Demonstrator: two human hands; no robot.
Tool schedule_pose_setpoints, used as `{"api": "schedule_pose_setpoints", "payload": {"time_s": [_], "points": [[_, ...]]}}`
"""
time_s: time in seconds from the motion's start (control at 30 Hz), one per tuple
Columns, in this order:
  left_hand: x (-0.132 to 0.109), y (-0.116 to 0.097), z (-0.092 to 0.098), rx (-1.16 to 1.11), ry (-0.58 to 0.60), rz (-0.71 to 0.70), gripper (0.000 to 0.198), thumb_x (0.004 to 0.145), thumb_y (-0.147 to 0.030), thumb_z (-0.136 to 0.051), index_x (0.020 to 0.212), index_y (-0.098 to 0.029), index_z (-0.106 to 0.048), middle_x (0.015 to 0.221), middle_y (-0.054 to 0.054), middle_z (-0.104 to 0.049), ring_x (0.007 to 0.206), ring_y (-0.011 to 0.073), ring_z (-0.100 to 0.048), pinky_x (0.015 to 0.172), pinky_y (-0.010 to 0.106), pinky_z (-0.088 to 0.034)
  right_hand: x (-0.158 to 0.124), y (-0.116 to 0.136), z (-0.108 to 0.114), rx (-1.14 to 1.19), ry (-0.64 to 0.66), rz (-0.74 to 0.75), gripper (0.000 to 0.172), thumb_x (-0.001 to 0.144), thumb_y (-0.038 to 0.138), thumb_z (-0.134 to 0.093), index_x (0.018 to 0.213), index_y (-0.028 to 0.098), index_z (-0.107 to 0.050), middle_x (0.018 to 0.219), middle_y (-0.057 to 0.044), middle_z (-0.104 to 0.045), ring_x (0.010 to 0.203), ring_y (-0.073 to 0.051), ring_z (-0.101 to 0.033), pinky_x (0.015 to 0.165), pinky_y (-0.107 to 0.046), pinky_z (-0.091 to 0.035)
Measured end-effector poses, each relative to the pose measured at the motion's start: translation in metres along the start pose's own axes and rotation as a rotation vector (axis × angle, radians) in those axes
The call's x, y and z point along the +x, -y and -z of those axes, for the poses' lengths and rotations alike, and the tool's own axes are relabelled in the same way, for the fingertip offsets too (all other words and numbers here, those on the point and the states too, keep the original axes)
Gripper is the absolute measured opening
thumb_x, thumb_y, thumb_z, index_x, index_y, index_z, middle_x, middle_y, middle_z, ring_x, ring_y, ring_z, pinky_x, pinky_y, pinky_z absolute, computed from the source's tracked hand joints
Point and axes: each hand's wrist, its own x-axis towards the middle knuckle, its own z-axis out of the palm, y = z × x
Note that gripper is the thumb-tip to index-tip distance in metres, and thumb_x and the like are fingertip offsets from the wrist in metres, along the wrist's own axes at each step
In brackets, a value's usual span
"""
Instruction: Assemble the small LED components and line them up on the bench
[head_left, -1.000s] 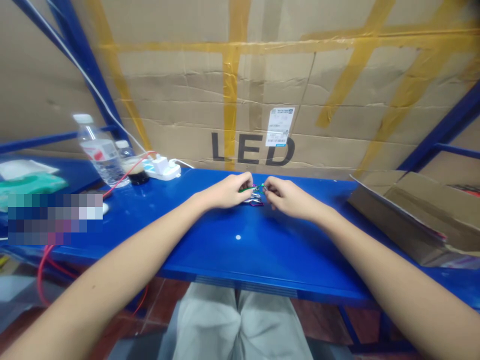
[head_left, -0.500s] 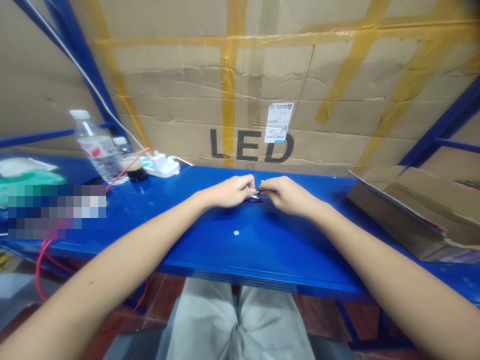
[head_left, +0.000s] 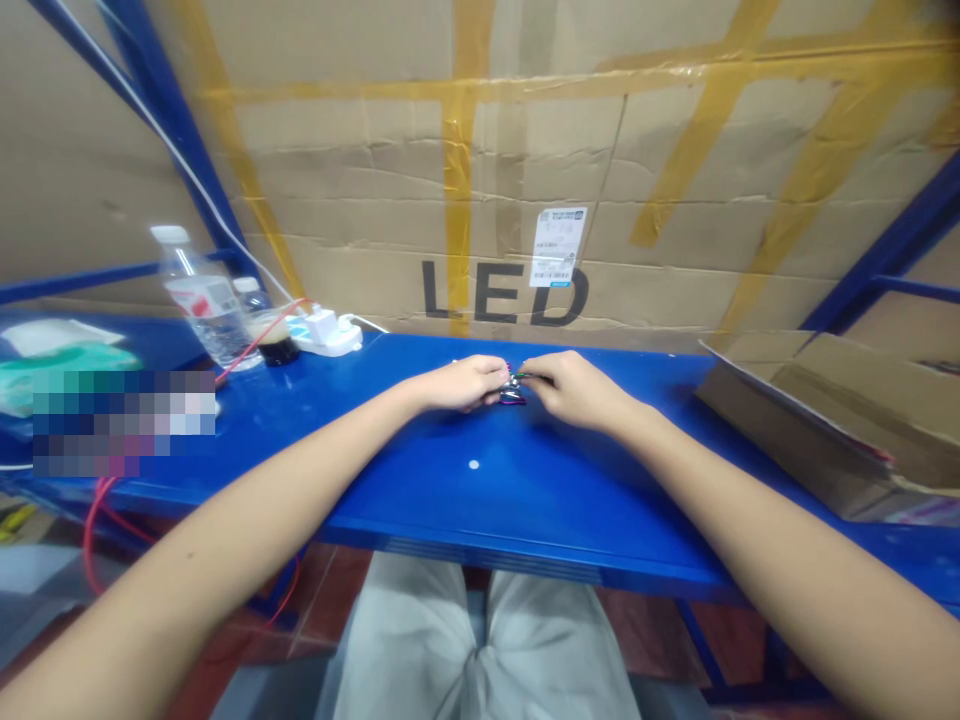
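Note:
Both hands meet over the middle of the blue table [head_left: 420, 475]. My left hand [head_left: 471, 384] is closed, thumb and fingers pinching a small shiny object [head_left: 513, 396] with a dark, purplish edge. From the other side, my right hand [head_left: 577, 388] also pinches, its fingertips on a thin dark piece [head_left: 529, 377] with a hint of green. The two bits touch or lie very close together between the fingertips. They are too small to name, and whether they are one thing I cannot tell.
An open cardboard box [head_left: 832, 430] stands at right. To the left are a water bottle [head_left: 202, 305], a smaller bottle of dark liquid [head_left: 276, 348], a white power strip [head_left: 330, 335], a red cable [head_left: 94, 525] and a green packet [head_left: 71, 365]. A large carton [head_left: 360, 200] backs the table.
My left fingers have shifted slightly on the small shiny object, and more of it shows between the hands. The right hand keeps its pinch almost in place. The view has turned slightly.

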Motion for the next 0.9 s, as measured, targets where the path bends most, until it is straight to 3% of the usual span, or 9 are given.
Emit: {"api": "schedule_pose_setpoints", "payload": {"time_s": [0.2,0.37,0.53,0.9], "points": [[0.000,0.005,0.005,0.178,0.025,-0.046,0.008,0.091,-0.027,-0.051,0.093,-0.019,-0.052,0.078,0.001,-0.062,0.057,0.0109,-0.052,0.055,0.025,-0.041,0.000,0.002,0.005,0.012,0.102,-0.035,0.022,0.088,0.013,-0.047,0.071,0.017,-0.059,0.076,-0.007,-0.068,0.063,-0.014,-0.050,0.061,-0.027,-0.030],[-0.003,0.005,0.009,0.551,-0.023,-0.216,0.013,0.085,-0.022,-0.054,0.092,-0.019,-0.063,0.089,0.004,-0.067,0.076,0.0170,-0.058,0.068,0.028,-0.041,-0.001,0.008,0.006,0.025,0.213,-0.001,0.022,0.089,0.016,-0.048,0.070,0.017,-0.059,0.076,-0.006,-0.069,0.064,-0.014,-0.051,0.060,-0.027,-0.030],[-0.009,-0.001,0.006,0.775,0.012,-0.211,0.020,0.083,-0.020,-0.054,0.094,-0.022,-0.070,0.089,0.004,-0.071,0.077,0.0201,-0.062,0.067,0.029,-0.041,-0.002,0.013,0.003,0.027,0.258,0.008,0.022,0.091,0.017,-0.049,0.075,0.017,-0.065,0.081,-0.006,-0.072,0.067,-0.015,-0.055,0.062,-0.026,-0.033],[-0.011,-0.007,0.003,0.890,0.003,-0.258,0.027,0.082,-0.016,-0.058,0.100,-0.029,-0.075,0.101,0.002,-0.075,0.096,0.0219,-0.067,0.085,0.030,-0.047,-0.001,0.011,0.000,-0.017,0.290,-0.044,0.022,0.091,0.016,-0.049,0.081,0.018,-0.069,0.089,-0.008,-0.074,0.074,-0.017,-0.061,0.065,-0.026,-0.037]]}}
